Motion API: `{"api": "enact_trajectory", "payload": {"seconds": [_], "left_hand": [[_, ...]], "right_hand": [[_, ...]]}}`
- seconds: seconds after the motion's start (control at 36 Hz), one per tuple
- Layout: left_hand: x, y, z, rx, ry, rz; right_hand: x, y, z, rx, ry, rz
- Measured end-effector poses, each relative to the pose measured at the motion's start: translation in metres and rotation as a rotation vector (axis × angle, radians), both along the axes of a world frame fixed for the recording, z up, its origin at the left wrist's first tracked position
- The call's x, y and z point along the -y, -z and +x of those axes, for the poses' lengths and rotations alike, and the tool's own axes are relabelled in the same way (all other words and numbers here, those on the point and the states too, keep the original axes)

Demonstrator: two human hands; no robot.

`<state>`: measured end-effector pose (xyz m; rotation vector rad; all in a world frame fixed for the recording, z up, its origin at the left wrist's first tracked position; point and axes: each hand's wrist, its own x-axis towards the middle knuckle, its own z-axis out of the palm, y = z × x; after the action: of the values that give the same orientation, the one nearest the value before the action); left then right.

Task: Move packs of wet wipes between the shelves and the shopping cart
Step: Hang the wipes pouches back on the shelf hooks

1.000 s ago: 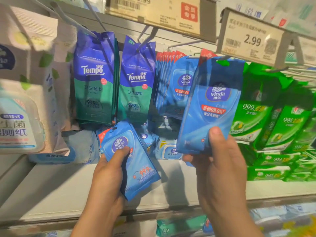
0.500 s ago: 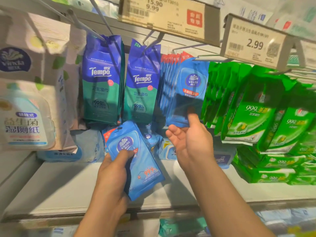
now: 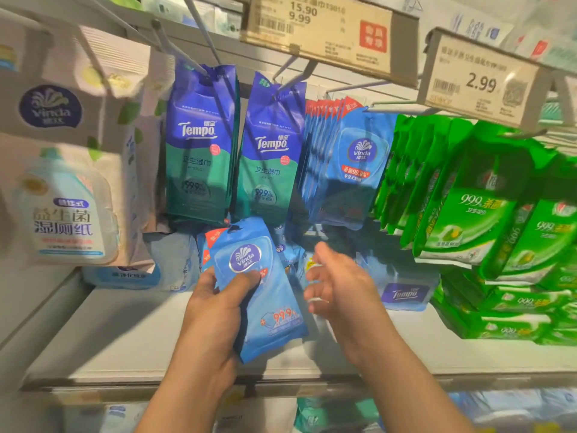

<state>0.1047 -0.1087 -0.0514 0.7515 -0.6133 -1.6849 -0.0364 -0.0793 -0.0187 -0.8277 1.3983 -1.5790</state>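
Your left hand (image 3: pixel 215 304) is gripping a blue Vinda pack (image 3: pixel 259 289), thumb across its front, above the shelf (image 3: pixel 125 332) — your right hand (image 3: pixel 340 289) is loose, fingers spread, holding nothing. Pass the pack across by its top edge so the hole lines up with the hook (image 3: pixel 396 109). Watch the hanging blue packs (image 3: pixel 343 170) and green packs (image 3: pixel 462 198) — they crowd that peg.

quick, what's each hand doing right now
Left hand: grips a blue Vinda wipes pack, thumb across its front.
Right hand: open, fingers spread, holding nothing.
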Motion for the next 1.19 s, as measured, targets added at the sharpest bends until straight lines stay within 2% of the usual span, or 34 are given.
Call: {"api": "enact_trajectory", "payload": {"seconds": [0.08,0.22,0.42,0.56,0.72,1.19], "left_hand": [[0.000,0.001,-0.001,0.016,0.002,-0.017],[-0.002,0.004,-0.004,0.065,0.000,-0.057],[-0.004,0.008,-0.008,0.120,-0.021,-0.111],[-0.003,0.010,-0.011,0.076,0.000,-0.083],[-0.002,0.002,-0.013,0.027,-0.096,-0.049],[-0.001,0.006,-0.014,0.065,-0.017,-0.112]], "right_hand": [[-0.013,0.012,0.004,-0.373,-0.113,0.061],[-0.023,0.022,0.002,-0.628,-0.196,0.085],[-0.031,0.029,-0.002,-0.537,-0.224,0.015],[-0.033,0.034,-0.008,-0.527,-0.116,0.050],[-0.042,0.037,-0.015,-0.436,0.042,0.009],[-0.072,0.011,-0.022,-0.362,0.355,-0.454]]}}
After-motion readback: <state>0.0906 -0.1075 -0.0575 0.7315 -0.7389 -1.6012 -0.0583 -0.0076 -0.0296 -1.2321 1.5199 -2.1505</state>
